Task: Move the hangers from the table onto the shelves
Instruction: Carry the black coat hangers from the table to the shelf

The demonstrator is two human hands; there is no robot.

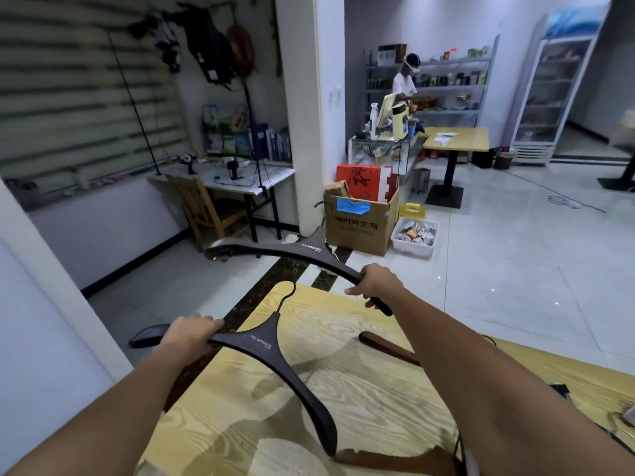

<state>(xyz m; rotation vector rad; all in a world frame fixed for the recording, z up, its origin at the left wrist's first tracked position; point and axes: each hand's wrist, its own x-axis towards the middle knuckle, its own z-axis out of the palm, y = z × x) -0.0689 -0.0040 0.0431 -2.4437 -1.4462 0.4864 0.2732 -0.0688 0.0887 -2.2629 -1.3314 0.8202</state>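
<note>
The step in hand looks like the carry-off: both hangers are lifted and the walk to the shelves has not begun. The left hand [192, 333] is clenched around one arm of the near hanger [264, 341], which hangs above the table [343, 389] at its far left corner. Its gripped arm pokes out past the left edge, and it casts a soft shadow on the top. The right hand [376, 283] is wrapped round one end of the far hanger [309, 249], held out beyond the table's far edge over the tiled floor. Both are broad, dark brown, smooth and matt, with thick contoured shoulders, pale lettering at the neck and a thin dark wire hook. The tabletop is pale yellow with bold wood-grain swirls. A red-brown hanger [385, 343] lies near the right edge, partly hidden by the right forearm, and a second red-brown piece [395, 463] shows at the near edge, so more trips seem needed. Next comes turning toward shelving, perhaps the metal shelves [453, 85] in the far room, though I cannot tell if those are meant. The long arms should be kept clear of the pillar.
</note>
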